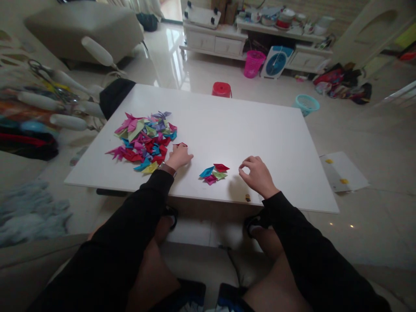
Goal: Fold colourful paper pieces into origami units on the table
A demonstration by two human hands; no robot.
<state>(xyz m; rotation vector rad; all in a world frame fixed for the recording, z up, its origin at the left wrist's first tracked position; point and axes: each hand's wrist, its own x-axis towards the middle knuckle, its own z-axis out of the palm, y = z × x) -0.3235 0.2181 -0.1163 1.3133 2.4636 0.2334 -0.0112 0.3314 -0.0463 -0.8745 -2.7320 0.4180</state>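
My left hand point(179, 157) is at the right edge of a heap of folded paper cranes point(143, 141) in pink, red, blue, green, yellow and purple. Its fingers are closed over a red paper crane point(180, 144), mostly hidden beneath them. Between my hands lies a small cluster: a blue crane point(206, 172), a red one point(221, 167), a green one point(220, 175) and a magenta one point(210, 179). To the right of it, my right hand point(256, 173) hovers with thumb and forefinger curved into a ring, their tips slightly apart and nothing visible between them.
The white table point(247, 130) carries a small dark and yellow sticker point(247, 197) near its front edge. Beyond the table are a red stool point(221, 89), a pink basket point(254, 63) and a turquoise basket point(306, 104). A black object point(117, 96) adjoins the left corner.
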